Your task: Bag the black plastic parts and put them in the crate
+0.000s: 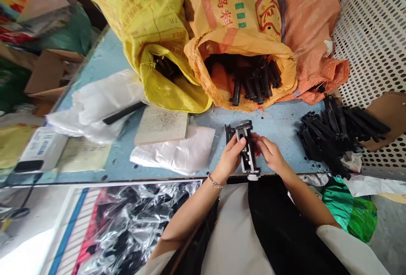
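In front of my waist, my left hand (232,153) is closed around a black and silver clamp-like bracket (245,150), its thumb lying on the front. The bracket is long and narrow, with a black cap at the top and a whitish round foot at the bottom. My right hand (269,152) meets the bracket's right side with bent fingers; the fingertips are partly hidden. Just beyond my left hand, another black part (229,132) stands out over the blue table (272,118). A pile of similar long black parts (326,133) lies to the right.
An orange sack (241,38) opens towards me with black parts inside. Beside it are a yellow sack (152,21) and a reddish sack (312,25). Plastic bags (180,150) and a flat board (161,125) lie left. A perforated white basket (371,34) borders the right side.
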The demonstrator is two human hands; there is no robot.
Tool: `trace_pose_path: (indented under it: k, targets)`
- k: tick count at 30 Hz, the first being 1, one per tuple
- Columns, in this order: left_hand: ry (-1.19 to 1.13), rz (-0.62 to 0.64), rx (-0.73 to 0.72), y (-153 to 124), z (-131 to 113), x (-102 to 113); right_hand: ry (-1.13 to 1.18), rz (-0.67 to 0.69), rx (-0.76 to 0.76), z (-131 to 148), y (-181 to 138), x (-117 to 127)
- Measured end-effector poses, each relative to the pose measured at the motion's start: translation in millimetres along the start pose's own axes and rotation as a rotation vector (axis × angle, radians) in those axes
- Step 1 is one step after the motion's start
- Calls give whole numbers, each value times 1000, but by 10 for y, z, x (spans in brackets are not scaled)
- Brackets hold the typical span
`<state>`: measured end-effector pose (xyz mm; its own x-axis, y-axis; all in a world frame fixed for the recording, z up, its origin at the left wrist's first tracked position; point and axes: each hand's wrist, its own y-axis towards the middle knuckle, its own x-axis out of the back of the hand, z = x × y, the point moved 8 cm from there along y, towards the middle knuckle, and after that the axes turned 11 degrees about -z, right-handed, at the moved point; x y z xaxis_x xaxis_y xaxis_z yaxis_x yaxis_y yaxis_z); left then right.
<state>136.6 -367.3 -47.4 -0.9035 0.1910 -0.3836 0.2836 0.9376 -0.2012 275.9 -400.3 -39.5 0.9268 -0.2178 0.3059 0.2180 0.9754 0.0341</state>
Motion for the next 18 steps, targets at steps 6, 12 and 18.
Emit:
trace_pose_path:
  k: [6,12,18]
  targets:
    - [41,123,86,-124,-40,-179,-503,-147,547,698,197,214]
    - [113,-50,91,-63,-33,-92,-274,-23,181,374,381,17]
    - [19,-165,292,50,-52,88,-493,272,717,605,-167,-313]
